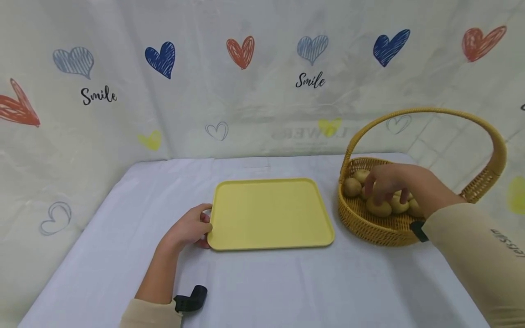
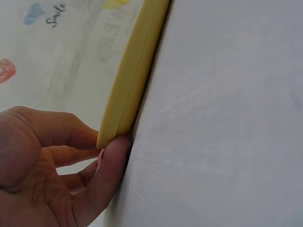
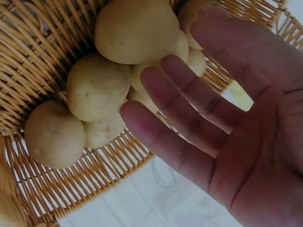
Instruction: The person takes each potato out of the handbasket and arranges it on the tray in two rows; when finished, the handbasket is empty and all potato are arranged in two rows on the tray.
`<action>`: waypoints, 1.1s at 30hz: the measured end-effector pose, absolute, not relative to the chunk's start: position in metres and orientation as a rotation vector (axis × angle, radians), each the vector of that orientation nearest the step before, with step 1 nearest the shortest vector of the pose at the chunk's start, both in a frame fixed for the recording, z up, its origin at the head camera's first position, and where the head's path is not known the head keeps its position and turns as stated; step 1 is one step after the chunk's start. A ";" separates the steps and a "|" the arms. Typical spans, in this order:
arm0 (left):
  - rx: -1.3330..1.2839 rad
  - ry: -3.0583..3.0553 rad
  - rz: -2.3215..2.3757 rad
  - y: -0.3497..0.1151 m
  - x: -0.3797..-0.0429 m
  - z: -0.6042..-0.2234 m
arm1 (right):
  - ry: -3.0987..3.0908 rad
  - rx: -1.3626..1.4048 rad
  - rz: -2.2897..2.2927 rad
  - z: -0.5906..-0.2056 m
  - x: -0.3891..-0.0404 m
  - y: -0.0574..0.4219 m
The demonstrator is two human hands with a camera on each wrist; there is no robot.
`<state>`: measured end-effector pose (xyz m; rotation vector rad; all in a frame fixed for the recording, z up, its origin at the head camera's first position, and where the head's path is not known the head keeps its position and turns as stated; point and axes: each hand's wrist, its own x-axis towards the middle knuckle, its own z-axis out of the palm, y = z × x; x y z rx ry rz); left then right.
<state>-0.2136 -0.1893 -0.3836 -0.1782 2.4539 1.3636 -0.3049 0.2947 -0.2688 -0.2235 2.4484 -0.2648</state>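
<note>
A yellow rectangular tray point(image 1: 270, 214) lies flat on the white-covered table. My left hand point(image 1: 190, 226) pinches its near left edge; in the left wrist view the thumb and fingers close on either side of the tray's corner point(image 2: 125, 90). To the right stands a wicker basket point(image 1: 361, 226) with a tall arched handle, holding several potatoes point(image 1: 352, 187). My right hand point(image 1: 387, 180) is inside the handle, over the potatoes. Seen from the right wrist, its fingers point(image 3: 165, 137) are spread and extended close over a pale potato point(image 3: 137, 30), with nothing in their grasp.
The basket's handle point(image 1: 426, 110) arches high around the right forearm. A white cloth backdrop point(image 1: 262, 100) printed with hearts and "Smile" hangs behind the table point(image 1: 262, 287). A black wrist-worn device point(image 1: 193, 298) sits at the left wrist.
</note>
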 end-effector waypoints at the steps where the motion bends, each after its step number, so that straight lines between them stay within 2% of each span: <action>1: -0.180 2.453 1.365 -0.189 -0.214 -0.384 | 2.451 -0.222 -0.264 -0.270 -0.305 0.295; 33: -0.190 2.427 1.414 -0.191 -0.215 -0.383 | 2.357 -0.229 -0.253 -0.285 -0.310 0.293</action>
